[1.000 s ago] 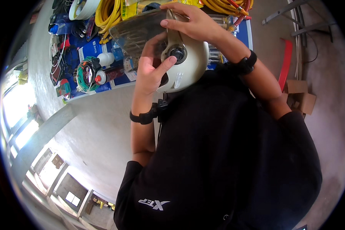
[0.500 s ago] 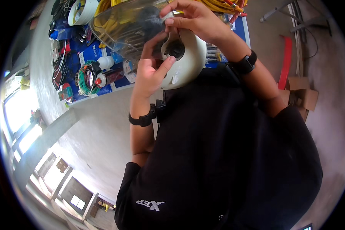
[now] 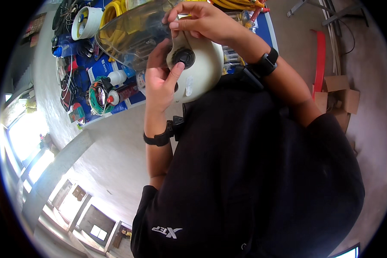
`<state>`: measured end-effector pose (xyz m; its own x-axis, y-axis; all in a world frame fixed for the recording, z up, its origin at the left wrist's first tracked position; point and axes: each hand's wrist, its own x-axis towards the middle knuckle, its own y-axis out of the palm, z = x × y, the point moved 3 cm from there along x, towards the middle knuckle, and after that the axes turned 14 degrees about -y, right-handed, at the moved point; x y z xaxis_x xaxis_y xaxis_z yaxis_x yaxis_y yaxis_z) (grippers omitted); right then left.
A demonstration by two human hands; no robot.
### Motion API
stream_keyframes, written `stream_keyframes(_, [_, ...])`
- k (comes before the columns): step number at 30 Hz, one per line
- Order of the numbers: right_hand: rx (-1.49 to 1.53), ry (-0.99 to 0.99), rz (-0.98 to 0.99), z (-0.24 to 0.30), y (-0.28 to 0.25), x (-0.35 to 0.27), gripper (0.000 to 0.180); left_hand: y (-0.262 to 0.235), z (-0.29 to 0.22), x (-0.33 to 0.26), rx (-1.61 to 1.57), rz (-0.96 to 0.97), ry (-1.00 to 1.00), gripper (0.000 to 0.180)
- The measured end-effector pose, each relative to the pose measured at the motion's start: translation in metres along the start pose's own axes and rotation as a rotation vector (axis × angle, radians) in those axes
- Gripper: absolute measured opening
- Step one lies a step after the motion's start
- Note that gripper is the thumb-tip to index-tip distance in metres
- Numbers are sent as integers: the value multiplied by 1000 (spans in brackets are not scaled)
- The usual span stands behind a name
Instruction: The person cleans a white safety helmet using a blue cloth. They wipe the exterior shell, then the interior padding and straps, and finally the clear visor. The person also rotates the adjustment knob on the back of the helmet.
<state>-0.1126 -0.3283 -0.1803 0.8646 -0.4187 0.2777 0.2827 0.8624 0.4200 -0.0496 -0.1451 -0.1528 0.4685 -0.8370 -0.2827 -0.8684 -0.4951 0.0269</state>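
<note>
A cream-white helmet (image 3: 207, 71) with a clear, scuffed visor (image 3: 127, 41) is held against the front of my body, at the table's near edge. The visor swings out to the left. My left hand (image 3: 161, 81) grips the helmet's side, its thumb beside the round black pivot (image 3: 184, 58) and its fingers partly hidden behind the visor. My right hand (image 3: 198, 22) reaches over the helmet from the right. Its thumb and forefinger pinch together where visor and shell meet; what lies between the fingertips is too small to make out.
The blue-topped table (image 3: 268, 32) is crowded. On it lie a white round container (image 3: 87, 23), a green wire coil (image 3: 96, 95), a spray can (image 3: 124, 93) and a yellow hose (image 3: 230, 5). Right, on the floor, are an open cardboard box (image 3: 346, 101) and a red strip (image 3: 320, 64).
The helmet and both hands have shifted slightly left in the picture. The left hand's hold looks unchanged. A small pale bit seen earlier at the right fingertips no longer shows clearly.
</note>
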Motion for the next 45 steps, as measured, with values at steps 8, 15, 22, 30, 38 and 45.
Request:
stream_keyframes(8, [-150,-41,10,-8,-4,8,18,-1,-7,0,-52,19,-156,67])
stream_keyframes(15, [-303,-221,65,-14,-9,10,28,2,-8,3,-105,-72,-157,52])
stream_keyframes(22, [-611,-234,-26,3,-4,-3,42,4,-3,7,-59,-60,-112,48])
stream_keyframes(30, [-980,-97,-43,19,6,-38,77,2,-3,4,38,-134,-81,51])
stream_keyframes(38, [-1067,33,83,7,23,-60,83,7,-2,4,-10,-155,-46,48])
stream_keyframes(45, [-1074,-198,55,-8,26,-51,78,4,9,5,-91,-179,-15,41])
